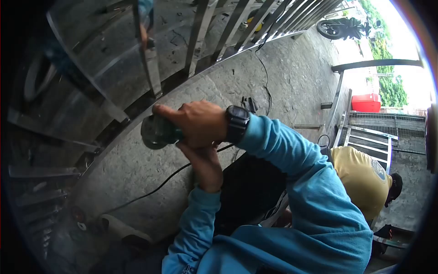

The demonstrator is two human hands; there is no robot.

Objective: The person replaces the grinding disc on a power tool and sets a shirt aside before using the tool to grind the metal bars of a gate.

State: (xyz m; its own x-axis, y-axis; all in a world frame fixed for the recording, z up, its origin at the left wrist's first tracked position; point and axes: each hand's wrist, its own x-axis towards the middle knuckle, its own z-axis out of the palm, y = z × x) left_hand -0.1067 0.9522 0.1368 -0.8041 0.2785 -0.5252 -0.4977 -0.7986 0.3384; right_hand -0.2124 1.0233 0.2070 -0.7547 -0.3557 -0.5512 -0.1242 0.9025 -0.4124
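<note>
Two hands (201, 124) | both gripping grinder (172, 132) | round head (153, 132) juts beyond them | metal bars (196, 41) near

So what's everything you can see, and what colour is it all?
Power tool: 1, grey-green, in both hands
Barred frame: 1, silver, upper left
Floor: 1, grey, middle
Cords: at least 2, black, over floor
Motorcycle: 1, black, top right
Box: 1, red, right
Trees: can't count, green, upper right
Other person: 1, tan shirt, right
Watch: 1, black, right wrist
Right hand: 1, blue sleeve, on tool
Left hand: 1, blue sleeve, on tool
</note>
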